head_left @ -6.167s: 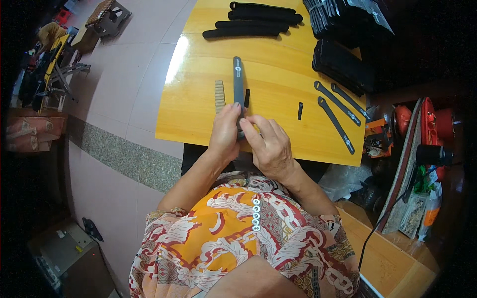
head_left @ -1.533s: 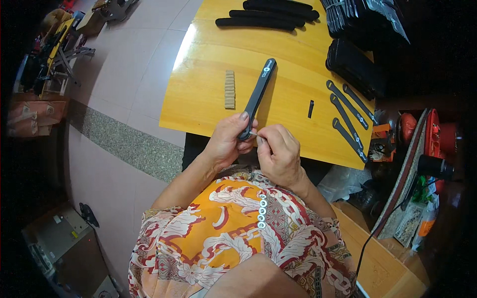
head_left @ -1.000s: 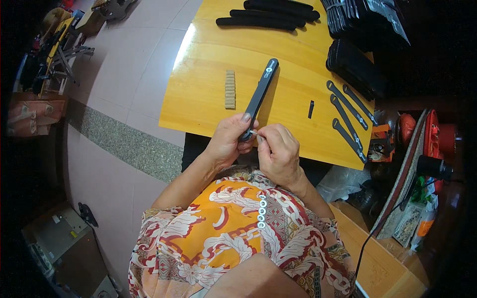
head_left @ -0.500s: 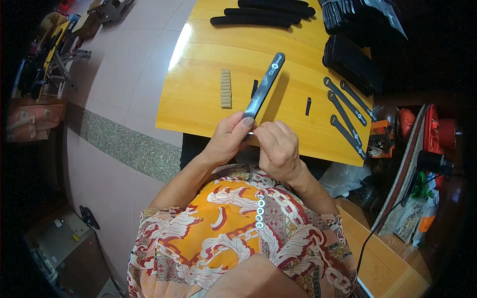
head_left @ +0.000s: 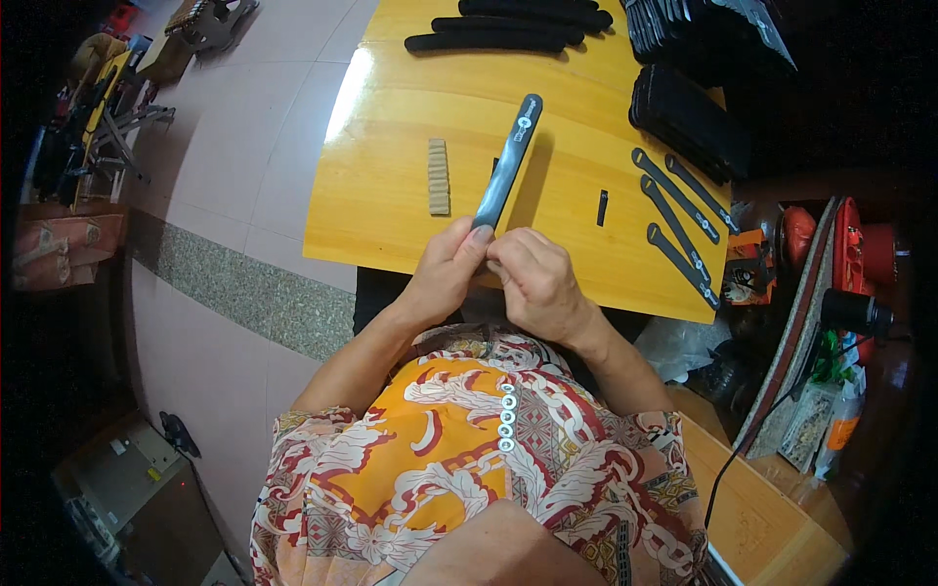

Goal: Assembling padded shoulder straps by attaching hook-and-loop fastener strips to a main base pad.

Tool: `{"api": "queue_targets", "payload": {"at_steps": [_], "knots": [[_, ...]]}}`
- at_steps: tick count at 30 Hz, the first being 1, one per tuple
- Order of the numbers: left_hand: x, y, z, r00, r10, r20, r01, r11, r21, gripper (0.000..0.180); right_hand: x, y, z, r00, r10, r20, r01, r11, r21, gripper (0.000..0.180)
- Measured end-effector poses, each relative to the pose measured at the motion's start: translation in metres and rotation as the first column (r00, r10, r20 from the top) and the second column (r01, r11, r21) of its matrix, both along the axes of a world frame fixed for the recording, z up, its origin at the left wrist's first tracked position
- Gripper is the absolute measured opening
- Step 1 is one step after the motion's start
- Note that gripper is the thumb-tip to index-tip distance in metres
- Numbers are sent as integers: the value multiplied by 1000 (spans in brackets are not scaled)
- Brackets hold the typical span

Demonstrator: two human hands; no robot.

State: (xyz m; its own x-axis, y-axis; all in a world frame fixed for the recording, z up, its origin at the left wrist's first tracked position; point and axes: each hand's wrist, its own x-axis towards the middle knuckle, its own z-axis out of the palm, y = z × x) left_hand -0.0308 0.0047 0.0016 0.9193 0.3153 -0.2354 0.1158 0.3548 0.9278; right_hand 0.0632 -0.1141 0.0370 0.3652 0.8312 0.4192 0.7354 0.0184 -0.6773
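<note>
My left hand [head_left: 445,273] is closed around the lower end of a flat black strap [head_left: 508,161] with white print, thumb on top. The strap points up and away over the table edge. My right hand [head_left: 539,278] is closed in a pinch right beside that lower end; what its fingers hold is hidden. On the table, a ridged tan cardboard strip [head_left: 439,178] lies left of the strap. To its right lies a short black strip [head_left: 602,207], and another short strip is mostly hidden behind the held strap. Several slotted black straps [head_left: 676,264] lie at the right edge.
The yellow wooden table [head_left: 391,117] carries long black rolls [head_left: 493,44] at the far side. Stacks of black straps [head_left: 684,122] stand at the far right. Right of the table are plastic bags [head_left: 674,347], a red container [head_left: 848,249] and a dark cable [head_left: 728,469].
My right fingers have closed in nearer to the left thumb, and a small white bit seen between the hands is now hidden. The strap has shifted slightly left in view.
</note>
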Motion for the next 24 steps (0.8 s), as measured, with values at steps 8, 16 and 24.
{"api": "queue_targets", "payload": {"at_steps": [8,16,24], "knots": [[15,22,32,967,-245,-73,188,875,-446,22,6,-9,15,999,-6,-37,-1,984,-177,13],[19,-2,3,999,21,-50,-15,993,113,27,-12,-12,8,988,-84,126,125,924,-361,10],[19,-10,6,989,150,-11,-143,964,224,27,-34,-6,4,991,-103,84,124,942,-313,7]]}}
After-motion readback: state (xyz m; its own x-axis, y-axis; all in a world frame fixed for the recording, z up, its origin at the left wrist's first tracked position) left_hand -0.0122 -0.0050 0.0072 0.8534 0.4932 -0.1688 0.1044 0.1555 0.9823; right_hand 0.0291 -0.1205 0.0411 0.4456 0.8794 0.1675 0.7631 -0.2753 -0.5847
